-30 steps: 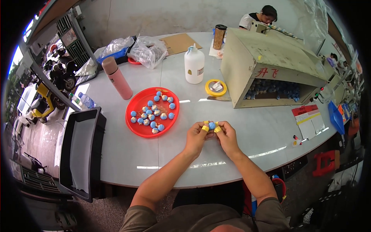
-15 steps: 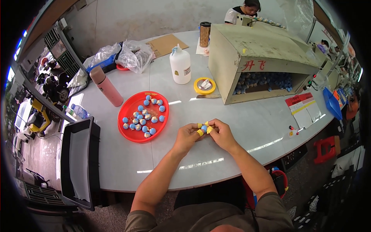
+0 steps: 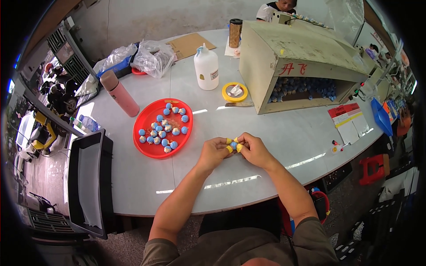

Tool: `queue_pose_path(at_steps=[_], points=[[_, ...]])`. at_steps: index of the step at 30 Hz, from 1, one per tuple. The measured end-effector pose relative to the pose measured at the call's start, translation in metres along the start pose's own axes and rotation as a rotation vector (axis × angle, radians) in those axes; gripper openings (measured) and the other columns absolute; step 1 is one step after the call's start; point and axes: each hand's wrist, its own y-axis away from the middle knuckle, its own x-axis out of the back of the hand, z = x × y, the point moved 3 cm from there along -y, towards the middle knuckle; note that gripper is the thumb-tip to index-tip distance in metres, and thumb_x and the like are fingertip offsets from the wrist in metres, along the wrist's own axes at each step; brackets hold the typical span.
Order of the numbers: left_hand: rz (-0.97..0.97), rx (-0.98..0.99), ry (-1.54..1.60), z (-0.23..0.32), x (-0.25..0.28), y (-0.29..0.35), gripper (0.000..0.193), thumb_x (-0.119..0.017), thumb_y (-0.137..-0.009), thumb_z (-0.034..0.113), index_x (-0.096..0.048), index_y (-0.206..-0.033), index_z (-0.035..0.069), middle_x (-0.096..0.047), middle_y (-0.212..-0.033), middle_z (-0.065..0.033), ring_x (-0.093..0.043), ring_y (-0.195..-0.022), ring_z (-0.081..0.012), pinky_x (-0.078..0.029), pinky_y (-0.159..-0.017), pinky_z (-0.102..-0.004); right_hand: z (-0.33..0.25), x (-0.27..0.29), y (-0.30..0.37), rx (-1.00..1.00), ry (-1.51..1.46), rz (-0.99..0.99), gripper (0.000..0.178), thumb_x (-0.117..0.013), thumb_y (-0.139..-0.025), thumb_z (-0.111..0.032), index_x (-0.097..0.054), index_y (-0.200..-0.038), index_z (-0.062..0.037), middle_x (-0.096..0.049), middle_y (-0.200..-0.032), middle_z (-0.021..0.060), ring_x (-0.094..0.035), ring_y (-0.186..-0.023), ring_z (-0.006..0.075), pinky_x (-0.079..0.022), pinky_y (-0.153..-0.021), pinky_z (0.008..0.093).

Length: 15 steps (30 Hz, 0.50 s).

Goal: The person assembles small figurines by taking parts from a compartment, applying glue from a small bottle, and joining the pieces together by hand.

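Left hand and right hand pinched a blue ball together, likely for control; red tray sat at their ten o'clock, presumably for reach.

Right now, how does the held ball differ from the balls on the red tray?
The left hand and right hand pinch the held ball; the tray balls lie on the red tray. The held ball's visible part looks blue; many tray balls also show pale patches. Both look round.
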Motion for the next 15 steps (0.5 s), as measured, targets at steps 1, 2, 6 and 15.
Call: queue_pose_path(at_steps=[1, 2, 6, 15], points=[[0.029, -0.013, -0.045, 0.0, -0.001, 0.0, 0.025, -0.061, -0.091, -0.002, -0.056, -0.113, -0.011, -0.065, -0.108, -0.0175, -0.067, -0.094, -0.02, -0.057, -0.081, -0.0267, 0.0, 0.0, 0.0, -0.008, 0.01, -0.006, 0.012, -0.054, -0.087, 0.005, -0.056, -0.099, 0.0052, -0.064, -0.083, 0.008, -0.059, -0.07, 0.0095, -0.049, -0.067, 0.0249], [0.059, -0.025, -0.09, 0.0, -0.002, 0.0, 0.024, -0.061, -0.09, -0.003, -0.057, -0.112, -0.012, -0.066, -0.106, -0.018, -0.067, -0.094, -0.0194, -0.056, -0.079, -0.0255, 0.0, 0.0, 0.001, -0.017, 0.019, -0.012, 0.012, -0.054, -0.087, 0.005, -0.056, -0.098, 0.0052, -0.063, -0.083, 0.008, -0.059, -0.07, 0.0098, -0.049, -0.067, 0.0251], [0.077, -0.051, -0.146, -0.005, -0.002, -0.001, 0.025, -0.062, -0.089, -0.004, -0.057, -0.111, -0.013, -0.067, -0.103, -0.0182, -0.067, -0.093, -0.0188, -0.056, -0.078, -0.025, -0.001, -0.002, 0.002, -0.018, 0.021, -0.017, 0.011, -0.052, -0.087, 0.007, -0.056, -0.097, 0.0051, -0.063, -0.083, 0.0082, -0.058, -0.071, 0.01, -0.049, -0.067, 0.0252], [0.083, -0.162, -0.249, -0.014, -0.001, -0.004, 0.024, -0.062, -0.09, -0.002, -0.057, -0.11, -0.014, -0.067, -0.103, -0.0172, -0.068, -0.091, -0.0167, -0.056, -0.081, -0.025, 0.0, -0.004, 0.002, 0.045, 0.051, 0.011, 0.009, -0.053, -0.088, 0.008, -0.054, -0.095, 0.0019, -0.059, -0.081, 0.0029, -0.052, -0.067, 0.0046, -0.044, -0.06, 0.0218]])
